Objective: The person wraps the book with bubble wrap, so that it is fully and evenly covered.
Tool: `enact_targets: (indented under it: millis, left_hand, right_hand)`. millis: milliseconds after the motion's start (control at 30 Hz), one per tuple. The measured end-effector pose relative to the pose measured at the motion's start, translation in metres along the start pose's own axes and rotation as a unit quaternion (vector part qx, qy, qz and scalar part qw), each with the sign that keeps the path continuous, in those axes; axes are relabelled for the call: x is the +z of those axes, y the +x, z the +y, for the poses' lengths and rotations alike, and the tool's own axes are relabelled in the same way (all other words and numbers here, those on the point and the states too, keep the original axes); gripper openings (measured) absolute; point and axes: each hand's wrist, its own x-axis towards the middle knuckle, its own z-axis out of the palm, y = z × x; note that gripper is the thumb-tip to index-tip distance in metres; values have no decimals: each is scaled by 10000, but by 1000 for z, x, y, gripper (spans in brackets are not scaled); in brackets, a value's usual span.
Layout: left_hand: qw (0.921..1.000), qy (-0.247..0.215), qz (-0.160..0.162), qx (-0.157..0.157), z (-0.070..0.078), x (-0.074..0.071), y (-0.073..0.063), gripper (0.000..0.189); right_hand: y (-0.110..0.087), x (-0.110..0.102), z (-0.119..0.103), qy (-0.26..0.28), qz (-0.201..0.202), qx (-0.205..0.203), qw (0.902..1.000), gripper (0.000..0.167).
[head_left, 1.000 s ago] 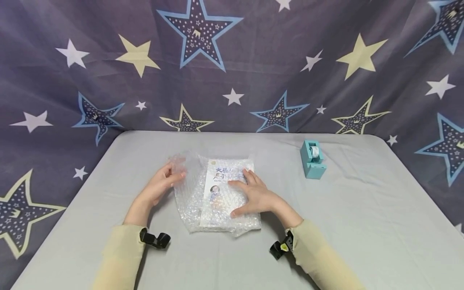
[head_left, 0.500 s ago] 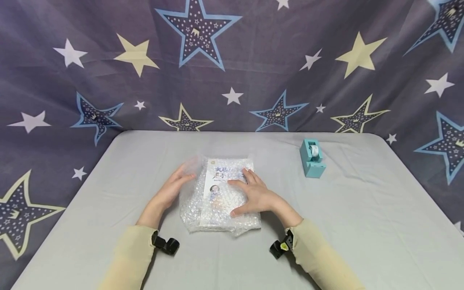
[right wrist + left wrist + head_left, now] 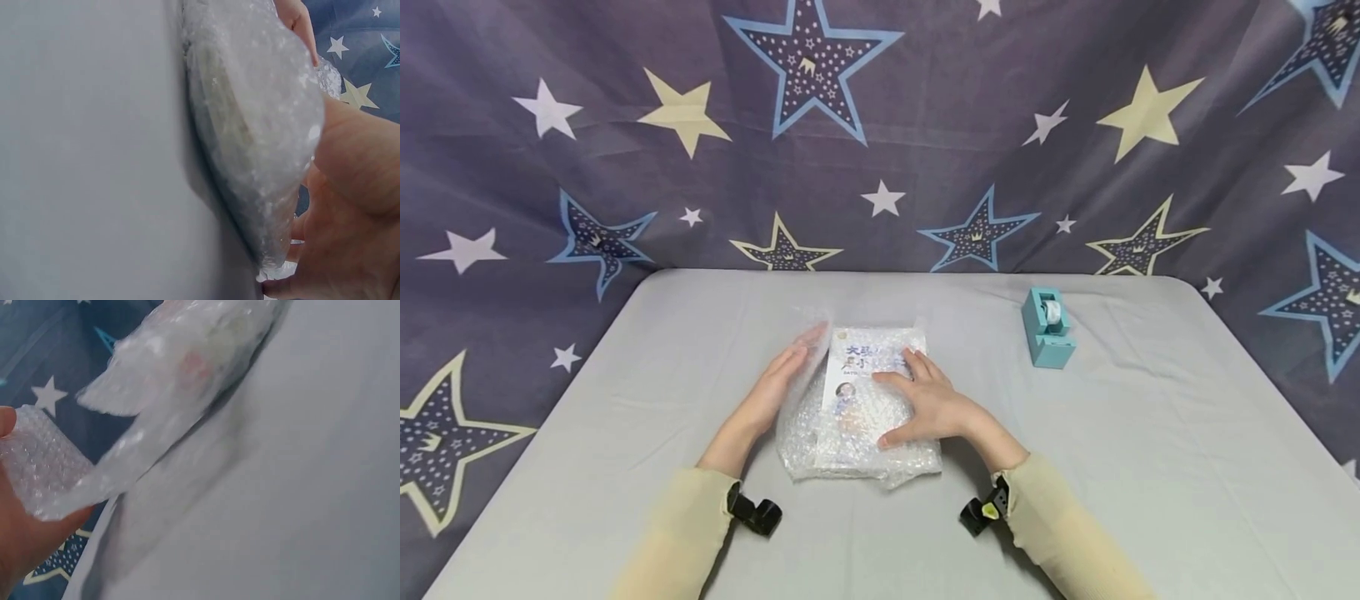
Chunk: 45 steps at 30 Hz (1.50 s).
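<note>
A book (image 3: 848, 400) with a white cover, printed characters and a small figure lies on the table inside clear bubble wrap (image 3: 801, 442). My right hand (image 3: 928, 407) rests on the wrapped book with its fingers and thumb spread, holding its right part. At the left, my left hand (image 3: 775, 379) presses against a raised flap of the wrap, fingers straight and partly seen through it. In the left wrist view, the flap bends up against my left palm (image 3: 25, 544). The right wrist view shows the wrapped book's thick edge beside my right hand (image 3: 350, 219).
A teal tape dispenser (image 3: 1048, 329) with a roll of tape stands to the right, toward the back. Grey cloth covers the table (image 3: 1150, 442). Behind it hangs a dark curtain (image 3: 925, 100) with stars.
My left hand has moved right, toward the book, folding the flap of bubble wrap upward and inward. Its fingers have straightened from a pinch. The right hand has stayed in place.
</note>
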Motion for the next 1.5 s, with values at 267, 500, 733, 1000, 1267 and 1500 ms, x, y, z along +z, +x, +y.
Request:
enact_targets:
  millis: [267, 500, 733, 1000, 1267, 1500]
  left_hand:
    - [9993, 297, -241, 0, 8, 13, 0, 49]
    - [9982, 551, -217, 116, 17, 25, 0, 49]
    - [9953, 963, -121, 36, 24, 46, 0, 48]
    - [9949, 920, 178, -364, 21, 57, 5, 51]
    - [9907, 1131, 538, -539, 25, 73, 13, 48]
    - [9795, 1902, 555, -373, 20, 88, 17, 46]
  right_hand:
    - [0, 2, 2, -22, -7, -41, 10000, 90]
    - [0, 0, 1, -46, 4, -44, 10000, 89]
    - [0, -2, 1, -121, -13, -74, 9999, 89]
    - [1, 0, 1, -301, -33, -113, 9995, 90]
    - [1, 3, 0, -314, -43, -156, 9994, 90]
    - [2, 2, 1, -415, -12, -194, 9990, 88]
